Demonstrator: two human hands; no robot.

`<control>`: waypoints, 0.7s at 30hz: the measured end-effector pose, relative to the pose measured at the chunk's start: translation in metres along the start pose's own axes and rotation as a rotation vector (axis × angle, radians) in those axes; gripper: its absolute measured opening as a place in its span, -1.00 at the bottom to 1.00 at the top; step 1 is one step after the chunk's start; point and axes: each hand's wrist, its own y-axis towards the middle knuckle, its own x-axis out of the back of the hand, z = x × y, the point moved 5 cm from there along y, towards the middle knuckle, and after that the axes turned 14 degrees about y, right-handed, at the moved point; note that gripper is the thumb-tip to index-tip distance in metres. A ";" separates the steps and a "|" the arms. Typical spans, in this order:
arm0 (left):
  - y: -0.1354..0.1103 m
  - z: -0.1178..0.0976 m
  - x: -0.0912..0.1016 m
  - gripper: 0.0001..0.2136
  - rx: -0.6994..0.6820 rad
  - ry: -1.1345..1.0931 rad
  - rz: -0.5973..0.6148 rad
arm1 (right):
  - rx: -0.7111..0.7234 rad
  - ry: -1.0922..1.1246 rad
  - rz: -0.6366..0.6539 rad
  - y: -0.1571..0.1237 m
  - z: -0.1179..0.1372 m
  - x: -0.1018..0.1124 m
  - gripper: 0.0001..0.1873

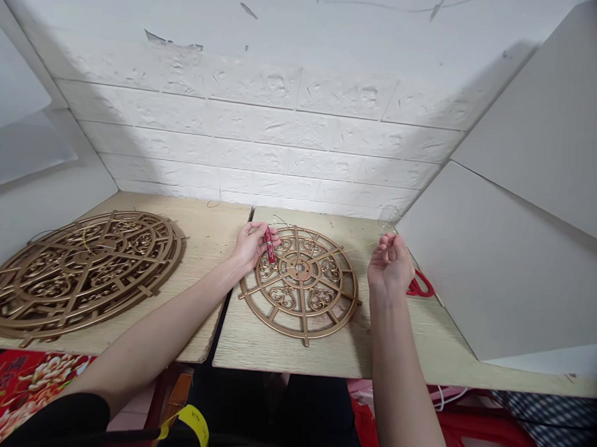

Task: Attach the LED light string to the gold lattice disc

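My left hand (250,246) is closed on a slim red stick-shaped object (270,246) with pale marks, whose exact kind I cannot make out. It is held over the upper left rim of a round gold-bronze openwork panel (305,304) with spokes, rings and scrollwork, lying flat on the table. Thin wire or thread crosses the panel's middle. To the right of the panel, my right hand (391,262) is raised with curled fingers, pinching a fine yellowish thread (360,247) that runs left toward the panel. The fingertips partly hide the thread's end.
A stack of similar round panels (140,278) lies on the left tabletop. Red-handled scissors (421,284) rest beside the right hand, partly hidden. A gap divides the two tabletops. A white brick-pattern wall (263,125) stands behind, with white boards at both sides.
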 end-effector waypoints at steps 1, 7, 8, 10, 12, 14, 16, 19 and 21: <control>0.000 0.000 0.000 -0.85 -0.002 0.001 0.000 | -0.001 0.001 -0.010 -0.001 0.000 0.000 -0.87; 0.000 0.001 0.000 -0.90 0.010 0.022 -0.002 | 0.002 0.038 -0.070 -0.005 0.003 0.000 -0.93; 0.001 0.001 0.000 -0.89 0.008 0.021 0.002 | 0.012 0.035 -0.064 -0.005 0.004 -0.001 -0.93; 0.003 0.002 0.001 -0.88 0.001 0.017 0.008 | 0.021 0.012 -0.030 -0.005 0.005 -0.002 -0.90; 0.004 0.003 0.001 -0.87 -0.005 0.014 0.010 | -0.002 -0.021 0.032 -0.007 0.003 -0.006 -0.86; 0.004 0.003 0.002 -0.87 -0.005 0.017 0.004 | -0.039 -0.059 0.122 -0.011 -0.001 -0.012 -0.82; 0.003 0.003 0.002 -0.89 -0.001 0.023 -0.003 | -0.061 -0.122 0.244 -0.018 -0.006 -0.020 -0.78; 0.002 0.002 0.001 -0.92 0.007 0.030 -0.010 | -0.114 -0.255 0.476 -0.035 -0.020 -0.031 -0.75; 0.001 0.001 0.001 -0.93 0.009 0.034 -0.011 | -0.185 -0.364 0.645 -0.049 -0.034 -0.036 -0.77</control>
